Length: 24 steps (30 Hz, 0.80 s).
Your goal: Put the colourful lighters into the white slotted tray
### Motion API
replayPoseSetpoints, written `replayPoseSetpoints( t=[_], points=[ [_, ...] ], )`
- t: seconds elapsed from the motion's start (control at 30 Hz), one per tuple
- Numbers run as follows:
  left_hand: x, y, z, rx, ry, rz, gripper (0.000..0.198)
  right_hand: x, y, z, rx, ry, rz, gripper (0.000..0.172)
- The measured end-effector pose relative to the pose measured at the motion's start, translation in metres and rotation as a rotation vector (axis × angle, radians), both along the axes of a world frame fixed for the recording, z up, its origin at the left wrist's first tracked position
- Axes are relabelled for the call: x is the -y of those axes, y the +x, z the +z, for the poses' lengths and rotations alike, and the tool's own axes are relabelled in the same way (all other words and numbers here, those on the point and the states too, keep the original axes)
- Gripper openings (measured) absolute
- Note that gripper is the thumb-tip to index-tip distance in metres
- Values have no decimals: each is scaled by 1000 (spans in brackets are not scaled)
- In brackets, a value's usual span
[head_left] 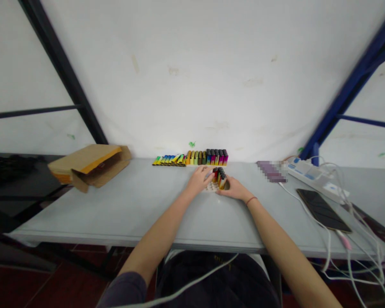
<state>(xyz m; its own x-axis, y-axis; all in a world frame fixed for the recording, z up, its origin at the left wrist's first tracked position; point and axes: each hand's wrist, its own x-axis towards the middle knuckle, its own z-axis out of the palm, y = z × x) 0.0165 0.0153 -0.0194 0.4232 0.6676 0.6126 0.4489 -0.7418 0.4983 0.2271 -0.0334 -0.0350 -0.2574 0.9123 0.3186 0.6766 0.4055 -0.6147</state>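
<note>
Cupping lighters [219,178] between left grip [198,180] and right grip [231,189] (both partly curled, touching them).

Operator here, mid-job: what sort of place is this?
Looks like a makeshift indoor workstation: a grey table, a white sheet on metal framing, and a power strip.

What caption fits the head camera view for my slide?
Left hand and right hand cup a cluster of lighters on a grey table, a colourful lighter row behind.
</note>
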Motion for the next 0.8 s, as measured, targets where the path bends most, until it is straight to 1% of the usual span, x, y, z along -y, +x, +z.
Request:
replayPoseSetpoints(
  t=[0.07,0.13,0.2,0.23,0.27,0.3,0.4,0.47,0.57,0.7,0.8],
  points=[
    [-13,-15,8,17,28,122,41,0,0,-1,6,4,-1,69],
    [-33,-40,16,46,0,338,43,0,1,-2,29,-5,-27,66],
    [-57,-72,21,31,-112,599,47,1,0,-2,58,-21,-57,64],
    [-69,-89,21,-3,-168,703,49,2,0,-2,67,-29,-66,64],
    [-80,-105,21,-50,-216,772,49,2,0,-2,72,-35,-71,64],
    [-89,-119,19,-111,-269,796,49,3,0,-2,74,-38,-72,64],
    [-111,-150,11,-306,-441,727,48,5,0,-2,82,-35,-79,65],
    [-119,-160,6,-378,-459,675,50,7,0,-1,88,-32,-89,63],
    [-123,-167,2,-427,-433,650,53,9,-1,3,102,-56,-103,59],
    [-120,-170,3,-449,-428,720,52,11,-2,5,111,-71,-116,53],
    [-119,-171,3,-463,-404,703,50,10,-1,4,108,-57,-103,53]
  ],
)
